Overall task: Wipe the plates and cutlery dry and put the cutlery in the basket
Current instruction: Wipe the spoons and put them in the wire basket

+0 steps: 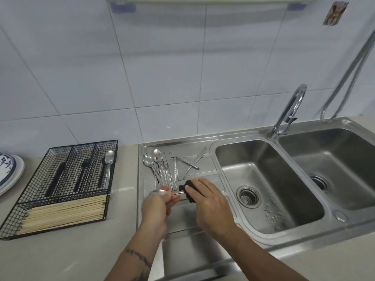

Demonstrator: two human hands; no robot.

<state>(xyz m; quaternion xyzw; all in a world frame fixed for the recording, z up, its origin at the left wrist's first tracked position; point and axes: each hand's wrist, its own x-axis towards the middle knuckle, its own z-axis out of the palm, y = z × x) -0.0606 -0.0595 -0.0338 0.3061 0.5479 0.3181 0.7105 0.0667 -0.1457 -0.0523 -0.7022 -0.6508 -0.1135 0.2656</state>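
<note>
Cutlery is what this moment turns on, and only the head view shows it. One spoon (160,192) is held over the near part of the drainboard (203,209): the left hand (155,207) curls round its bowl end, and the right hand (211,201) wraps a dark cloth (187,191) around its handle, gripping it. I judge this to be the wiping of that spoon.

A loose cluster of unwiped cutlery (168,169) lies at the drainboard's far left corner: spoons, forks and a knife, some crossing each other. Whether they are wet cannot be told.

On the countertop (125,173) to the left stands the wire basket (60,191). One shiny spoon (108,165) already lies in its right-hand compartment, dark-handled pieces fill the other narrow compartments, and chopsticks (65,213) lie along its near section. Stacked plates (10,171) sit at the counter's left edge, apparently finished.

So the task looks early for the cutlery: one piece stored, one in hand, most remaining.
</note>
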